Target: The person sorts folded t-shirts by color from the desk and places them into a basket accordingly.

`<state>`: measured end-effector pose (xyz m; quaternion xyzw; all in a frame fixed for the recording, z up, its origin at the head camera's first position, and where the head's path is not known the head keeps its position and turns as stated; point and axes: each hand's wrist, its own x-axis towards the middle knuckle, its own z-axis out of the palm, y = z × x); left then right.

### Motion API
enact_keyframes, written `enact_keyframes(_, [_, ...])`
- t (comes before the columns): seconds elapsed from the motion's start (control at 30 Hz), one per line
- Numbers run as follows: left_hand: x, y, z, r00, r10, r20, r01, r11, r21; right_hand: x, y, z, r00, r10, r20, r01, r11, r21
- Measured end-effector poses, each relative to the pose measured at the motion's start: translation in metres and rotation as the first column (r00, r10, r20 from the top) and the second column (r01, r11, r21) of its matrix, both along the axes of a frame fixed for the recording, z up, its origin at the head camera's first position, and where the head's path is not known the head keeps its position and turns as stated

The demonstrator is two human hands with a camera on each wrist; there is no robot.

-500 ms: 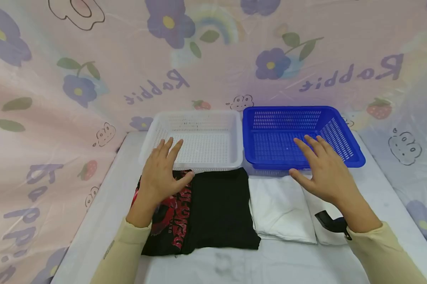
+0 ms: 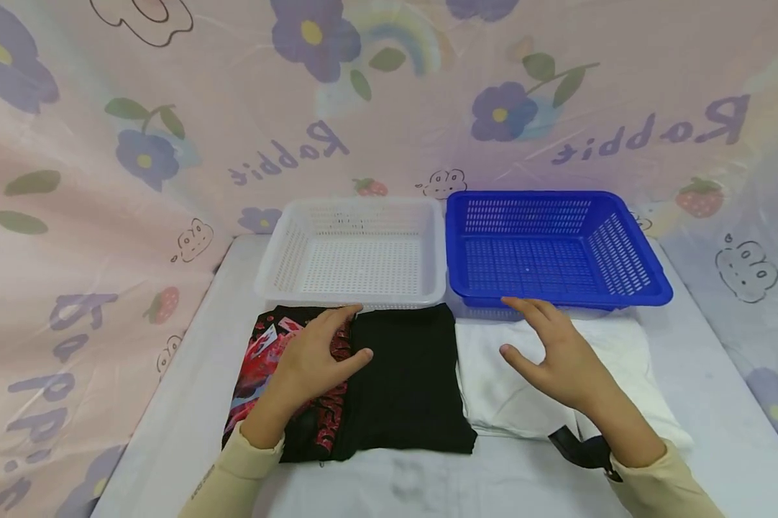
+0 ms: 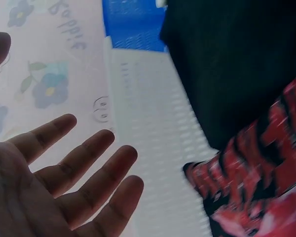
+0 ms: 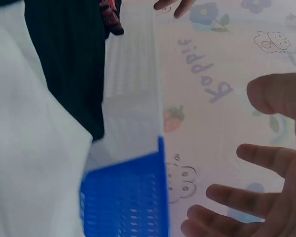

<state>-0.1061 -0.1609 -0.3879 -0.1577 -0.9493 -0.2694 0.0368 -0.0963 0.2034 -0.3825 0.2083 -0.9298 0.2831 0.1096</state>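
My left hand (image 2: pixel 314 363), its fingers spread and holding nothing, hovers over a folded black garment with a red print (image 2: pixel 256 374). To the right of that lies a plain black folded garment (image 2: pixel 405 381). White folded cloth (image 2: pixel 502 381), seemingly two pieces side by side, comes after it. Above the white cloth is my right hand (image 2: pixel 564 363), fingers and thumb apart with nothing between them. In the left wrist view the fingers (image 3: pixel 96 173) stretch out straight. The right wrist view also shows extended fingers (image 4: pixel 241 197).
Behind the garments stand a white perforated basket (image 2: pixel 357 298) on the left and a blue basket (image 2: pixel 557 296) on the right, side by side. A patterned curtain (image 2: pixel 402 101) rises behind and beside the white-covered table (image 2: pixel 389 489).
Both hands have come down and back toward me, from near the baskets' front to over the garments. My right hand has also shifted slightly left. Garments and baskets stay in place.
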Motion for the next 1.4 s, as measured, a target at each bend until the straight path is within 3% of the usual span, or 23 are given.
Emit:
enact_keyframes(0.4, [0.003,-0.001,-0.038,0.978,-0.014,0.206,-0.016,0.99,0.141,-0.002,-0.031,-0.043,0.996,0.06,0.063,-0.051,0.99,-0.133])
enact_keyframes(0.63, [0.004,-0.004,-0.049,0.957,-0.004,0.288,-0.044,0.986,0.158,-0.006,-0.048,-0.063,0.977,0.095,0.188,-0.058,0.98,-0.192])
enact_keyframes(1.0, [-0.001,-0.005,-0.058,0.934,0.035,0.356,-0.077,0.992,0.104,-0.011,-0.061,-0.079,0.956,0.104,0.275,-0.056,0.983,-0.177])
enact_keyframes(1.4, [-0.004,0.0,-0.06,0.903,0.064,0.426,-0.082,0.996,0.024,-0.016,-0.067,-0.088,0.96,0.07,0.27,-0.053,0.996,-0.071])
